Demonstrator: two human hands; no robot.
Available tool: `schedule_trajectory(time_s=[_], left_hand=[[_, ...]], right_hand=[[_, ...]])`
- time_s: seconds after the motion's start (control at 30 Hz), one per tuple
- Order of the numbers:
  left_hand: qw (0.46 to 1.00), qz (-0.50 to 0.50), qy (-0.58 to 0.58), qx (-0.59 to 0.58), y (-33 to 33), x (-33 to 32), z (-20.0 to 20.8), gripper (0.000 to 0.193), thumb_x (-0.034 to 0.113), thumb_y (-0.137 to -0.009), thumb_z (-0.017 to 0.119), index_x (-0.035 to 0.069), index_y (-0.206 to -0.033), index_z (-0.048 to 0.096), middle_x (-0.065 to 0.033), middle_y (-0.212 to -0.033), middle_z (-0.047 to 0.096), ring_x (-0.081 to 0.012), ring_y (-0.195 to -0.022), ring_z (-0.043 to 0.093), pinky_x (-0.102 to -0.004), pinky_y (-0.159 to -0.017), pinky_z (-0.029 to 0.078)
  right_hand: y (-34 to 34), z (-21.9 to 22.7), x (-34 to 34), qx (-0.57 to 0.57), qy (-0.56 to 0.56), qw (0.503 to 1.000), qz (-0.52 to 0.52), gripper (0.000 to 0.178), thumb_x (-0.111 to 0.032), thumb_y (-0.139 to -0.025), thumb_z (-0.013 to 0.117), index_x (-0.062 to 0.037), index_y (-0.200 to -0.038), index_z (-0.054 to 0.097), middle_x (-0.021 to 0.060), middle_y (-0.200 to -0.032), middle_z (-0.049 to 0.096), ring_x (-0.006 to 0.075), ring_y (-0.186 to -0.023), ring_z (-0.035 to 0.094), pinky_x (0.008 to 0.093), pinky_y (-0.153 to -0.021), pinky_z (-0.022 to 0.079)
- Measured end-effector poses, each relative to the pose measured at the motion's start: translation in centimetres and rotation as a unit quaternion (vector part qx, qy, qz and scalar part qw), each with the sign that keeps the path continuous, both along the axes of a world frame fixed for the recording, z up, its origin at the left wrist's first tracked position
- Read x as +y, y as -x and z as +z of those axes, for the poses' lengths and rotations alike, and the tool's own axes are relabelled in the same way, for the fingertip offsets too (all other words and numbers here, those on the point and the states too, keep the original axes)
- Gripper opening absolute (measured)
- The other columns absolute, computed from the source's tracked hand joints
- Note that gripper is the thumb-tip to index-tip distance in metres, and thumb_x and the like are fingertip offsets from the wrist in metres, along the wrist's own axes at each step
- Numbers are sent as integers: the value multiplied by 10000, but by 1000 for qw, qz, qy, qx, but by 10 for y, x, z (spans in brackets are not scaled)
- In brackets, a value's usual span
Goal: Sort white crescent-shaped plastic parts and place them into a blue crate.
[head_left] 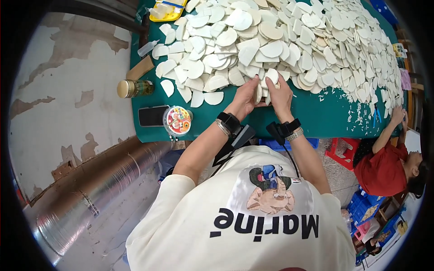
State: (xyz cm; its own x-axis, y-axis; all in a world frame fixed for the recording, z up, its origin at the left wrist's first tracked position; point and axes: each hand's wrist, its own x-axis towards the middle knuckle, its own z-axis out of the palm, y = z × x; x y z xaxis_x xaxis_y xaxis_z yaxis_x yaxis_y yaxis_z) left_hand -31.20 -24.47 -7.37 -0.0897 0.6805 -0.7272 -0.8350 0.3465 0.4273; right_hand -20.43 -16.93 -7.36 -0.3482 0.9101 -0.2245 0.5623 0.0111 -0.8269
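A large heap of thin off-white pieces (271,49), many half-round and some rounder, covers the far part of a green table (217,119). At the heap's near edge my two hands are close together. The left hand (244,98) is closed on a few white pieces (259,94) standing on edge between the hands. Between thumb and fingers, my right hand (281,95) grips a white rounded piece (271,75). Some of the left fingers are hidden beneath the pieces. Each wrist wears a black strap.
Left on the table are a phone (153,116), a round tub with a colourful lid (178,120), a gold-lidded jar (134,88), a small bottle (148,48) and a yellow tray (167,10). At right, a person in red (382,169) works near blue-handled tools (377,116).
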Motion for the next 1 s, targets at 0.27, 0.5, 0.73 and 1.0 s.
schedule_trajectory(time_s=[0.27, 0.5, 0.73, 1.0], left_hand=[[995, 30, -10, -91, -44, 6, 5, 368, 364, -992, 419, 119, -1265, 440, -90, -1158, 560, -253, -992, 605, -529, -779, 533], [991, 8, -1, -133, -104, 12, 24, 416, 387, -996, 396, 126, -1320, 394, -98, -1234, 508, -264, -1065, 565, -533, -840, 509], [984, -87, 11, -156, -182, 22, 23, 436, 361, -994, 420, 108, -1345, 371, -112, -1322, 445, -302, -1135, 527, -593, -918, 444], [951, -219, 24, -215, -285, 11, 5, 334, 328, -985, 464, 111, -1235, 505, -57, -1167, 573, -220, -1007, 574, -505, -817, 495]], right_hand=[[-43, 5, 1, 31, -34, 999, 1, 428, -286, -810, 651, -60, -1171, 607, 180, -1020, 655, 333, -942, 635, 387, -814, 494], [-103, 8, -8, 19, -96, 994, -57, 426, -247, -795, 663, -49, -1169, 611, 179, -1025, 655, 326, -914, 642, 383, -788, 503], [-193, 16, -27, -2, -126, 979, -157, 394, -227, -824, 658, -40, -1167, 607, 179, -1040, 648, 315, -933, 640, 373, -797, 498], [-302, 28, -70, -9, -65, 962, -265, 398, -198, -854, 642, -18, -1204, 577, 139, -1071, 654, 234, -972, 628, 338, -822, 482]])
